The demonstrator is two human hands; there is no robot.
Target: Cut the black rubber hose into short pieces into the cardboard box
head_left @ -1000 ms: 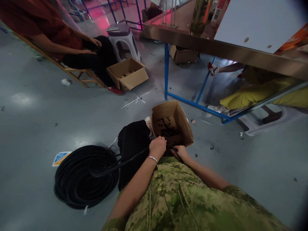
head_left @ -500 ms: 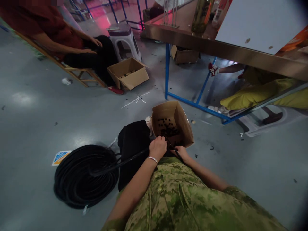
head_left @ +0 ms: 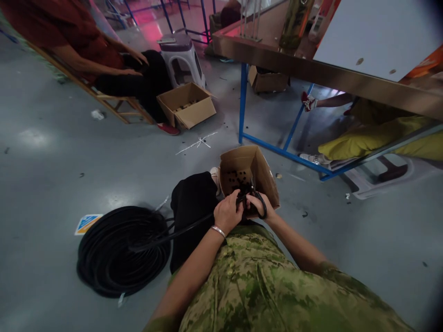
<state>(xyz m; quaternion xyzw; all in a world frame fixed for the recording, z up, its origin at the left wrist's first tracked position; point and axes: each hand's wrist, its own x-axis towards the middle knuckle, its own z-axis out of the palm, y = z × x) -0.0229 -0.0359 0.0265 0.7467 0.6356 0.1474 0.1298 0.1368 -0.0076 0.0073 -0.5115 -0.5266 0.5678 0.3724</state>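
My left hand (head_left: 227, 213) is closed round a black hose (head_left: 180, 231) that runs back to a big coil (head_left: 121, 251) on the floor at my left. My right hand (head_left: 260, 207) grips a black-handled cutting tool (head_left: 260, 203) right at the hose's end. Both hands are held over the near edge of an open cardboard box (head_left: 266, 177) with several small black pieces (head_left: 238, 177) in its bottom. My camouflage shirt fills the lower frame.
A person in a red top sits on a wooden chair (head_left: 114, 103) at the upper left, with another open box (head_left: 187, 106) and a plastic stool (head_left: 182, 60) beside them. A blue-legged metal table (head_left: 311, 69) stands at right; someone's feet show under it.
Both hands have lifted a little toward the box. The right hand has turned so the tool's handle loop now shows at the hose end.
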